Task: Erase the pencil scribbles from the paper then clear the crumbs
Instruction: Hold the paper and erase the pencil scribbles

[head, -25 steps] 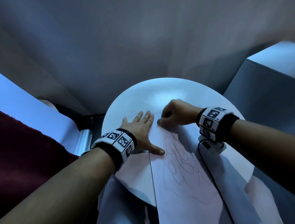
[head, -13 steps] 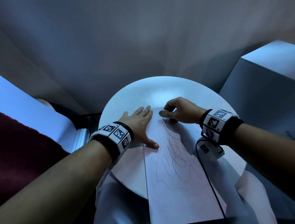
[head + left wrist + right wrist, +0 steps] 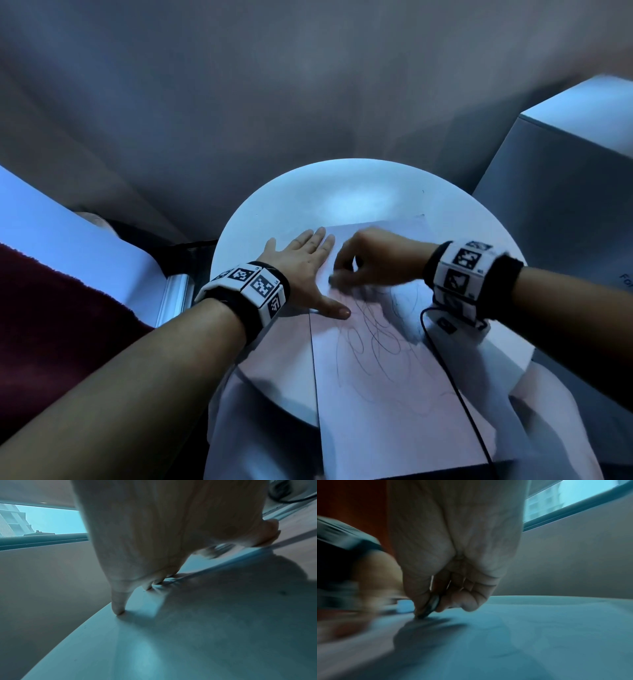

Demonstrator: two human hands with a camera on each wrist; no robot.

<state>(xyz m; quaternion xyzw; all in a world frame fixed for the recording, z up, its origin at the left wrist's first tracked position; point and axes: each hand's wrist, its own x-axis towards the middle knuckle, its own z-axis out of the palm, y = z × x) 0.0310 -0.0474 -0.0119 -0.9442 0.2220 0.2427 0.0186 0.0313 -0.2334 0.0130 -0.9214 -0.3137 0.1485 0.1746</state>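
Paper [image 3: 394, 394] is lying lengthwise on the round white bench [image 3: 359, 185], running from the bench's middle toward 6 o'clock, where its near end is hanging past the rim. Starting at 9 o'clock of the sheet, the left hand [image 3: 301, 263] is lying flat with straight, spread fingers [image 3: 118, 605], the palm pressing on the bench top and the thumb reaching onto the paper's left edge. Just to the right of it, the pencil scribbles [image 3: 376, 335] are looping across the sheet's middle, beginning below the thumb tip and spreading toward 3 o'clock. Above them, toward 12 o'clock, the right hand [image 3: 370, 257] is curling its fingers and pinching a small eraser [image 3: 431, 608] between thumb and fingertips, its lower end touching the paper; the hand is motion-blurred in both the head and right wrist views. Farther right, at 3 o'clock, a black cable [image 3: 445, 359] is trailing from the wrist camera across the paper's right side toward 6 o'clock.
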